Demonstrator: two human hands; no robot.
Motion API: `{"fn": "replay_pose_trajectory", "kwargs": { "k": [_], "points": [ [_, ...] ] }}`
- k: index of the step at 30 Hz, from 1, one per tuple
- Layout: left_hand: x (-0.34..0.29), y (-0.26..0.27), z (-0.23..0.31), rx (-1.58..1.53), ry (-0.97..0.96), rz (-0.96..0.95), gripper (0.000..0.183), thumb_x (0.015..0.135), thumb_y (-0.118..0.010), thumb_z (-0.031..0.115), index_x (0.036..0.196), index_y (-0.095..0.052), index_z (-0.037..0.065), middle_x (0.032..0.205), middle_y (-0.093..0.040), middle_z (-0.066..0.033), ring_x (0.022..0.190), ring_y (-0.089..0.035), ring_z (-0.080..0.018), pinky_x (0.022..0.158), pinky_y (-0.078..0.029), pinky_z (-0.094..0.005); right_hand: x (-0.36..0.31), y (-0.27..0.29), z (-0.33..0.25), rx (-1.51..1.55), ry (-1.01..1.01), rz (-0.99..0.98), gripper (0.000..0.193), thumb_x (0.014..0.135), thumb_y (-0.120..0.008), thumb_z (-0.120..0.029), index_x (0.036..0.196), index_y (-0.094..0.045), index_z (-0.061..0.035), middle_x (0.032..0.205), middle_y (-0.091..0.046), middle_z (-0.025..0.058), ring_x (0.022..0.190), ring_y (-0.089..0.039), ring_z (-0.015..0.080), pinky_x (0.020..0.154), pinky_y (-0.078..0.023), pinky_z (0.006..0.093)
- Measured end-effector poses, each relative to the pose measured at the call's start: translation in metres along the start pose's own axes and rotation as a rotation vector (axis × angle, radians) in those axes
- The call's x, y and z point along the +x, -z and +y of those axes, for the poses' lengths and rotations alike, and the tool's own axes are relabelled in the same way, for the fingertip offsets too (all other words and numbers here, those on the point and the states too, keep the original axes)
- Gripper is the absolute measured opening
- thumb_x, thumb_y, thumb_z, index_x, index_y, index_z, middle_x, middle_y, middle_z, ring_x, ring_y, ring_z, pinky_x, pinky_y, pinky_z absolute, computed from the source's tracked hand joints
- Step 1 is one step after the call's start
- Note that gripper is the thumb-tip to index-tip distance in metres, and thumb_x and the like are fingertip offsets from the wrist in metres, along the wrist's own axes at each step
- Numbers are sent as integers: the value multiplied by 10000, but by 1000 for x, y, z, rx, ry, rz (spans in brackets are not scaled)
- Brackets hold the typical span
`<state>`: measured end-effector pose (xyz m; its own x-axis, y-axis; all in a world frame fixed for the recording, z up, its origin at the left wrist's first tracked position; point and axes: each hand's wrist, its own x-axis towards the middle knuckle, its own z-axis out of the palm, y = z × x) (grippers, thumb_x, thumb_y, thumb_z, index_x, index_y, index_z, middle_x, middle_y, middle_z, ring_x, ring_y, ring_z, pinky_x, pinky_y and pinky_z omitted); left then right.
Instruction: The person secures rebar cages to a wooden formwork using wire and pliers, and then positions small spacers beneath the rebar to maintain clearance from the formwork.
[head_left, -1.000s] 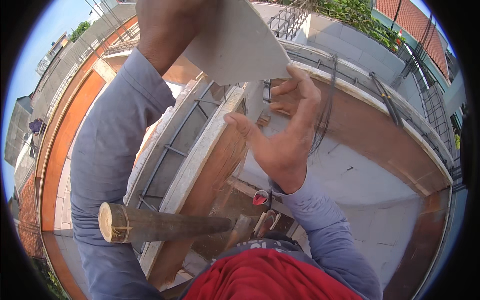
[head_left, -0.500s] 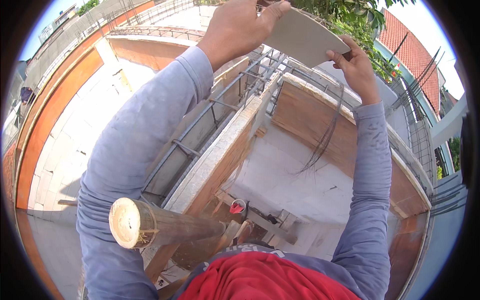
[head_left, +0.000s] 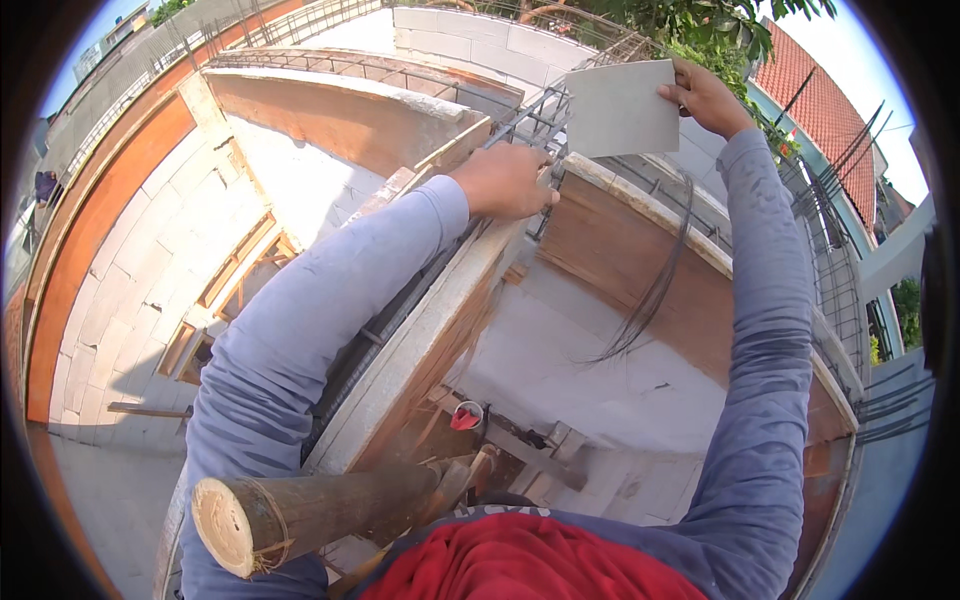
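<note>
My right hand (head_left: 708, 97) pinches a thin grey rectangular board (head_left: 622, 110) by its upper right corner, thumb on the near face. The board stands nearly upright above the corner where the wooden forms meet. To its left, my left hand (head_left: 508, 180) is over the steel rebar cage (head_left: 535, 118) at the top of the formwork (head_left: 425, 340). Its fingers are curled, and I cannot make out what, if anything, is inside them. A bundle of thin tie wire (head_left: 662, 285) hangs over the right-hand form panel (head_left: 625, 250).
A thick bamboo pole (head_left: 310, 515) juts up close to my left forearm. Far below are a small bucket (head_left: 467, 416) with something red in it and several timbers (head_left: 540, 455). Rebar ends (head_left: 890, 415) stick out at the right. Leafy branches (head_left: 700, 35) hang behind the board.
My left hand has let go of the board and come down and nearer to the rebar cage. My right hand keeps the board, now turned more face-on and upright.
</note>
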<state>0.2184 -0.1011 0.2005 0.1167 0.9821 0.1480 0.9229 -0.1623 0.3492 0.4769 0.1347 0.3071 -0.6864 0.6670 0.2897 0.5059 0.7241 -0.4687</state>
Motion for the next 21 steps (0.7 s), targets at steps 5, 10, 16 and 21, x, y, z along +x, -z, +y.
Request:
{"fn": "replay_pose_trajectory", "kwargs": {
  "k": [5,10,16,21],
  "points": [
    [3,65,-20,52,-187,148,528,953,-663,419,1329,-639,49,1242,-668,-232,1171,-618,-386,1020,-485,-452,8,-7,0,-14,-42,-14,370,1040,-595,-269,1337,-535,-57,1090,-670,54,864,-628,136,691,-563,355],
    [-16,172,-6,297,-355,125,501,1007,-613,473,1263,-687,49,1207,-701,-164,1122,-662,-269,925,-545,-415,23,-18,12,-165,208,115,453,1038,-605,-239,1434,-493,-50,1187,-666,122,1064,-633,203,898,-527,345],
    [10,117,43,546,-438,11,350,979,-664,317,1197,-695,45,1143,-712,-126,1090,-671,-276,964,-528,-425,33,-40,6,-83,96,155,699,948,-729,-259,1521,-389,-46,1373,-602,222,1238,-600,311,1069,-451,396],
    [-10,139,65,944,-537,-301,323,901,-738,275,1167,-724,91,1124,-721,-76,1111,-657,-231,1044,-472,-399,13,-59,3,43,158,265,794,917,-768,-255,1557,-325,-96,1371,-598,206,1232,-599,313,1054,-465,407]
  ]
}}
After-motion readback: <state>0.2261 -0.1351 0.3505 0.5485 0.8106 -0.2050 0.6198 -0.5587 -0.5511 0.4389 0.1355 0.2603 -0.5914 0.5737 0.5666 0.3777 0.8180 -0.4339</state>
